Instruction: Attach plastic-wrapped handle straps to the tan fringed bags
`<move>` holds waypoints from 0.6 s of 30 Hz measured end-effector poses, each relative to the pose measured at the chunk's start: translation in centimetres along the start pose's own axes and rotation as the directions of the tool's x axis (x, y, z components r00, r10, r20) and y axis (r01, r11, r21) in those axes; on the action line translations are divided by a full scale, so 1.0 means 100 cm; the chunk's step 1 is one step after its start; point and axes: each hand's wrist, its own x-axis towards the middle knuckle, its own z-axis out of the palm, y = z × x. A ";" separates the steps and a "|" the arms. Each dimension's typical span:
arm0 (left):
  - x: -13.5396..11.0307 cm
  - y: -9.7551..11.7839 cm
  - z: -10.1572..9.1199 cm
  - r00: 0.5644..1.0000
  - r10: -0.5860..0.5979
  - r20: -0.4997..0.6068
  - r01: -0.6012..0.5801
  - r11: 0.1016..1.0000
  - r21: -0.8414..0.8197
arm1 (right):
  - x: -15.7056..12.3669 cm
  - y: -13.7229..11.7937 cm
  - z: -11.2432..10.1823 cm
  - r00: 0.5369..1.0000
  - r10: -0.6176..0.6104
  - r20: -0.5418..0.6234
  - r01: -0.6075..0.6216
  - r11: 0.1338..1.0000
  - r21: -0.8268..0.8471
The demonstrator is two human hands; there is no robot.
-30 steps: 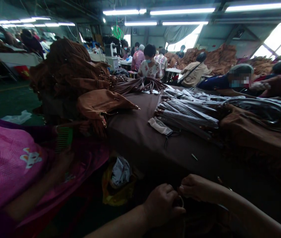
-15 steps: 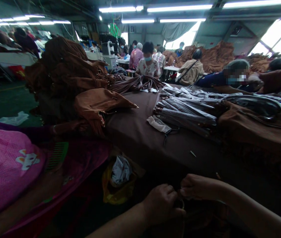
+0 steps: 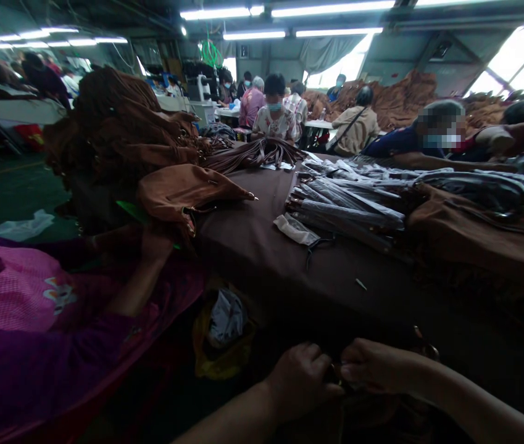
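Observation:
At the bottom of the view, my left hand (image 3: pixel 301 377) is closed, its thumb and fingers pinching the edge of a brown bag (image 3: pixel 394 410). My right hand (image 3: pixel 373 365) is closed beside it, fingertips close to the left ones, gripping the same bag. A small glint of metal shows between the hands, but its shape is too dark to make out. Most of the bag lies in deep shadow below my forearms. Just past my right wrist is a metal clasp (image 3: pixel 421 339).
A dark-covered table (image 3: pixel 252 246) holds a brown bag (image 3: pixel 187 191), plastic-wrapped straps (image 3: pixel 349 203) and a small pale piece (image 3: pixel 360 283). At left, a co-worker in purple sleeves (image 3: pixel 58 345) holds a green comb (image 3: pixel 133 211). A yellow plastic bag (image 3: pixel 215 364) hangs below the table edge.
My hands stay together on the bag, the right one slightly lower, and the metal clasp shows more. The co-worker's hand with the green comb has moved up to the brown bag on the table.

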 end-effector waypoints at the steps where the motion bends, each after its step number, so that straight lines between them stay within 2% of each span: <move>1: 0.000 0.000 0.001 1.000 -0.021 -0.003 0.021 1.000 -0.004 | 0.000 0.003 0.005 1.000 0.008 -0.006 -0.007 1.000 0.023; 6: -0.003 0.001 0.002 0.994 -0.104 0.045 0.107 0.993 -0.055 | -0.001 0.010 0.026 0.998 0.009 -0.064 0.001 0.988 0.153; 11: 0.005 0.006 -0.018 0.986 -0.120 0.115 0.128 0.990 -0.064 | -0.002 0.011 0.025 0.992 -0.018 -0.128 0.049 0.969 0.242; 15: 0.013 0.009 -0.033 0.968 -0.097 0.230 0.108 0.994 -0.035 | 0.001 0.018 0.028 0.985 -0.061 -0.158 0.110 0.939 0.327; 18: 0.015 0.014 -0.038 0.947 -0.155 0.281 0.188 0.978 -0.094 | 0.000 0.020 0.036 0.979 -0.071 -0.192 0.140 0.917 0.375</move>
